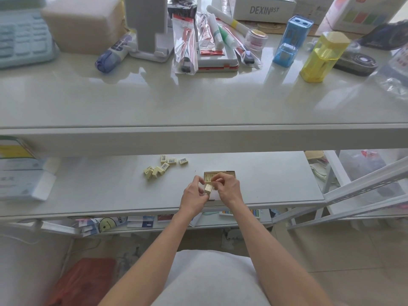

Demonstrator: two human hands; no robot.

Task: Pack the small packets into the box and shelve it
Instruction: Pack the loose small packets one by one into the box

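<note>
a: white shelving is seen from above, its top shelf crowded along the back with stationery: a calculator, a blue sharpener and a yellow sharpener.

b: and lower down?

a: a second shelf is shown beneath, where a small open box is set near the front edge, largely covered by both hands.

b: how are the hands held?

a: one small packet is pinched by the left hand over the box. the right hand is curled, fingertips pressed together at the packet's top.

b: the rest?

a: loose packets are scattered on the same shelf, well apart from the box, to its left and further back.
</note>
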